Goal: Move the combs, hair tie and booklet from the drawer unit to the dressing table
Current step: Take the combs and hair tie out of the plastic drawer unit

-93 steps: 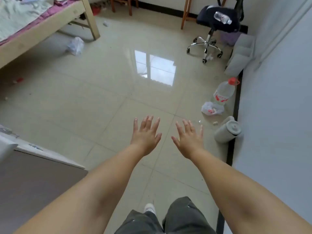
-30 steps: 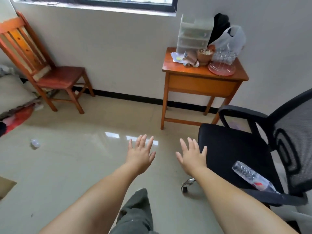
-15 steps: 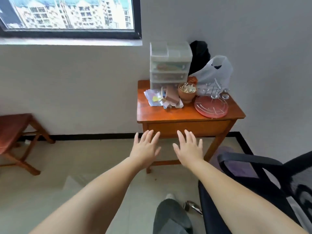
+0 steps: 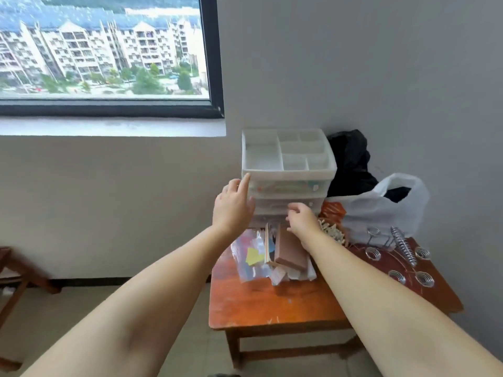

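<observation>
A white plastic drawer unit (image 4: 288,174) stands at the back of a small wooden table (image 4: 272,303), with an open compartment tray on top. Colourful items show faintly through its translucent top drawer (image 4: 285,187); I cannot make out combs, a hair tie or a booklet. My left hand (image 4: 232,206) rests flat against the unit's left front corner, index finger pointing up. My right hand (image 4: 300,219) is at the front of the lower drawers with its fingers curled; whether it grips a drawer is unclear. All drawers look pushed in.
In front of the unit lie a brown box (image 4: 290,250), papers and a clear plastic sleeve (image 4: 249,257). To the right are a white plastic bag (image 4: 381,210), a black bag (image 4: 351,161), clothespins (image 4: 332,232) and a red tray with metal springs (image 4: 394,265). A wooden chair (image 4: 11,268) stands far left.
I turned from the open floor and walked up to the table. Both hands, held open in the air before, have reached the drawer unit, and the right hand's fingers have curled.
</observation>
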`<state>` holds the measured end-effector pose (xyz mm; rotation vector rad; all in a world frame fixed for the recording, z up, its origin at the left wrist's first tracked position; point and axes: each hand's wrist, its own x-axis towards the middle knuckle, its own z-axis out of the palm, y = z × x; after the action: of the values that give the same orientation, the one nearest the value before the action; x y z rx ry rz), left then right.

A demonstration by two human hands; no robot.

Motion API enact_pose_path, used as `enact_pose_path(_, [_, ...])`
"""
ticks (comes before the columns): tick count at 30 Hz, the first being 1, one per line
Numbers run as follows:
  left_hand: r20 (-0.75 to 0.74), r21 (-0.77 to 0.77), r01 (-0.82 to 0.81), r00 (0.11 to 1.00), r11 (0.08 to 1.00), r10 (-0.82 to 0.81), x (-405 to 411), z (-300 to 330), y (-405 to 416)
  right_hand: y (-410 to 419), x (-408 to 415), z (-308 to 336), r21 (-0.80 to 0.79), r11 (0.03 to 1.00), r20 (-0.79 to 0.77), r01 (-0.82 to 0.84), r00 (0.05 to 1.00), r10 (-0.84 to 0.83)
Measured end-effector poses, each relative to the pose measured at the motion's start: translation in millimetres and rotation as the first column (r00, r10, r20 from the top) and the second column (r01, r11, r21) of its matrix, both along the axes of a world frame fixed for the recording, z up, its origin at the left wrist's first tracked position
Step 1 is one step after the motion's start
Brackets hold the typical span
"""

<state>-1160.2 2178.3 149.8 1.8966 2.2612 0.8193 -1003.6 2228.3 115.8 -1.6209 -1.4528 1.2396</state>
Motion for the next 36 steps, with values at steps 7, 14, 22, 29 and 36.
enact_pose_path(7, [0.188, -0.01, 0.098, 0.978, 0.995, -0.095, -32.1, 4.6, 68.4, 58.5, -34.5, 12.1, -0.502, 0.839, -0.616, 0.211, 0.593, -0.518])
enact_pose_path(14, [0.296, 0.073, 0.123, 0.945, 0.99, -0.14, -35.7, -7.3, 74.0, 44.3, -36.8, 12.0, -0.534, 0.814, -0.66, 0.228, 0.49, -0.57])
enact_pose_path(22, [0.449, 0.096, 0.09, 0.885, 0.991, -0.123, -28.3, -4.8, 71.8, -16.1, -19.1, -1.1, -0.506, 0.797, -0.593, 0.33, 0.538, -0.599])
enact_pose_path(29, [0.514, 0.027, 0.106, 0.851, 0.994, -0.105, -26.0, 0.6, 62.3, -44.1, -3.4, -5.7, -0.556, 0.786, -0.568, 0.27, 0.567, -0.597])
enact_pose_path(36, [-0.032, 0.23, 0.174, 0.985, 0.958, -0.171, 0.8, 1.1, 27.1, -48.3, 32.1, 19.2, -0.477, 0.87, -0.302, -0.126, 0.953, -0.027])
